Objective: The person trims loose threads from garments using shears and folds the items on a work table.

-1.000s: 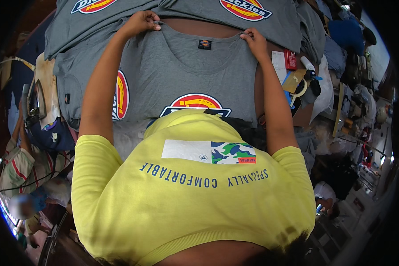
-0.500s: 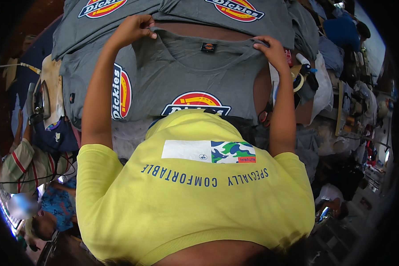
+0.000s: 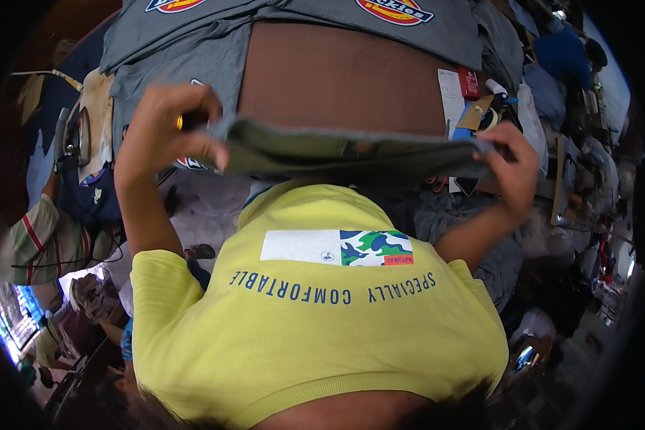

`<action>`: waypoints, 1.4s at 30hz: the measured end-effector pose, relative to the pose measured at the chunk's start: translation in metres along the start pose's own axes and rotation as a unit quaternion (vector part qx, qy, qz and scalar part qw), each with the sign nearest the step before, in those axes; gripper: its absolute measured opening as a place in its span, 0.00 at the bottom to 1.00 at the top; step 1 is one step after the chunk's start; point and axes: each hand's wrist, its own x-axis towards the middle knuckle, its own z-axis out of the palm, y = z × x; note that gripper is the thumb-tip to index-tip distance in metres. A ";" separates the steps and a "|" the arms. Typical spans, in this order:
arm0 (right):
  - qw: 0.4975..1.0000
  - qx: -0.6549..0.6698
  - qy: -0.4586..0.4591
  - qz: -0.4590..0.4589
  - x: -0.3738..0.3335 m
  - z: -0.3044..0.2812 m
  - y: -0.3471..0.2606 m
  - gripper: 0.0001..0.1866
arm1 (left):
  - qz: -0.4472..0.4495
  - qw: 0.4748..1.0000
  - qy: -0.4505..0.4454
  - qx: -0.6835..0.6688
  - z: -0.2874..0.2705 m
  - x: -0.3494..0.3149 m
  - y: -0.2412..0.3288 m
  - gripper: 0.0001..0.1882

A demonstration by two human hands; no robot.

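A grey T-shirt [image 3: 351, 154] is lifted off the table and hangs stretched between my two hands, seen nearly edge-on along its collar. A small dark neck label [image 3: 362, 147] shows inside its back neckline. My left hand [image 3: 175, 129] is at the left end of the collar, fingers bent around the fabric and blurred by motion. At the other end, my right hand [image 3: 510, 161] pinches the cloth between thumb and fingers. Most of the shirt's body is hidden behind the raised collar.
More grey printed T-shirts [image 3: 301, 10] lie along the far side of the brown tabletop [image 3: 344, 79]. At right are a white paper sheet [image 3: 450, 97], a red box [image 3: 469, 82] and a tape roll [image 3: 489, 118]. An iron [image 3: 84, 136] stands at left, near another person's striped sleeve [image 3: 39, 233].
Both hands have come toward my body and moved farther apart, raising the grey T-shirt from the table. The brown tabletop under it is now uncovered.
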 end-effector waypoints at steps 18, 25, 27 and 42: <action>0.991 -0.102 0.032 -0.076 0.080 0.029 0.087 0.11 | -0.112 0.977 0.135 0.119 0.056 0.046 -0.102 0.18; 0.955 -0.285 0.055 0.059 0.161 0.120 0.203 0.12 | -0.171 0.956 0.037 0.234 0.120 0.112 -0.230 0.18; 0.950 -0.302 0.059 0.057 0.167 0.129 0.214 0.12 | -0.188 0.947 0.027 0.257 0.128 0.116 -0.235 0.17; 0.907 -0.348 0.145 -0.185 0.122 0.151 0.191 0.16 | -0.096 0.866 0.252 0.421 0.199 0.090 -0.182 0.10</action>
